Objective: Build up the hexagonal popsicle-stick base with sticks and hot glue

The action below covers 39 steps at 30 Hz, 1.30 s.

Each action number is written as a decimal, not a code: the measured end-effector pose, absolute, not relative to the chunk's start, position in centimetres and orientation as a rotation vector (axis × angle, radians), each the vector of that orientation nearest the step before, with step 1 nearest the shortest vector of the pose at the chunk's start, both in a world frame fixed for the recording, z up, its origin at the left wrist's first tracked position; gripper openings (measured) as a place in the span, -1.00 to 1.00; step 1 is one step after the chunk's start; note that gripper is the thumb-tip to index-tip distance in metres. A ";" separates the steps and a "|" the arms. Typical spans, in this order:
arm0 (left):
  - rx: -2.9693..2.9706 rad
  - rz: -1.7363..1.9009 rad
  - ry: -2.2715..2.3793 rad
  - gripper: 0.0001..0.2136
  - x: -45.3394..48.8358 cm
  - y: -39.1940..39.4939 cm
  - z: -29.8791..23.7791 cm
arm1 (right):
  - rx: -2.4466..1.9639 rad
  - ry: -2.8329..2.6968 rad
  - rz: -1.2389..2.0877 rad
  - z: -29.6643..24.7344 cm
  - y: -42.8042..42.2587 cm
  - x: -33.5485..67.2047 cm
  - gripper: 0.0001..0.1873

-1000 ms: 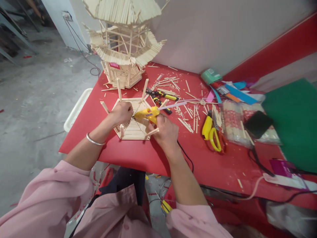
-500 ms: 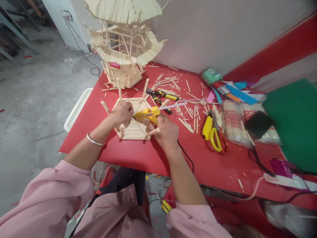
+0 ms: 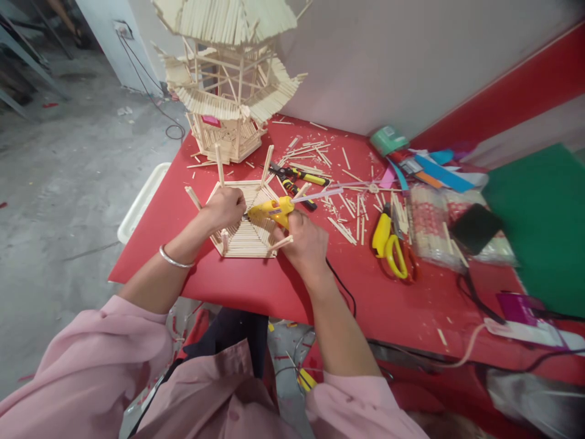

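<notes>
A flat hexagonal panel of wooden sticks (image 3: 249,235) with upright posts at its corners lies on the red table (image 3: 256,283). My left hand (image 3: 223,207) rests closed on the panel's middle, fingers curled; what it pinches is hidden. In my right hand (image 3: 305,241) is a yellow glue gun (image 3: 272,210), gripped by the handle, its nozzle pointing left at the panel's centre beside my left fingers. A clear glue stick (image 3: 317,195) juts from the gun's back.
A tall stick pagoda model (image 3: 228,79) stands behind the panel. Loose sticks (image 3: 347,207), pliers (image 3: 297,175), yellow scissors (image 3: 388,244), packets of sticks (image 3: 432,222), coloured paper (image 3: 439,171), a green sheet (image 3: 543,225) and cables lie to the right. A white tray (image 3: 141,201) sits off the table's left edge.
</notes>
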<state>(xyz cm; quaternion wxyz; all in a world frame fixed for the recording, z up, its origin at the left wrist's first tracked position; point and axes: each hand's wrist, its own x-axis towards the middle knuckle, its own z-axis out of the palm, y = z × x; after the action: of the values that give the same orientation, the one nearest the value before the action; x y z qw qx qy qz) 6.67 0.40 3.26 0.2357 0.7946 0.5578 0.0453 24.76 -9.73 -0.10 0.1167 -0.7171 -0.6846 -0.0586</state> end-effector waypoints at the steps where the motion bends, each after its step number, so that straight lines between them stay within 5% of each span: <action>1: 2.182 0.116 1.537 -0.81 6.7 0.4 3.3 | -2.117 -2.008 -0.164 -0.1 -9.7 24.7 -0.67; 39: 2.154 0.071 1.540 -0.84 6.9 0.1 4.0 | -2.057 -2.008 -0.203 -0.7 -9.8 25.1 -0.70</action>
<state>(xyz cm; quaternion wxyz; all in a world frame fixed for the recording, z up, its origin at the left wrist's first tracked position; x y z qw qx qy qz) 6.88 0.08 4.01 0.2441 0.7886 0.5638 0.0261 25.14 -9.78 -0.73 0.1296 -0.7077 -0.6910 -0.0699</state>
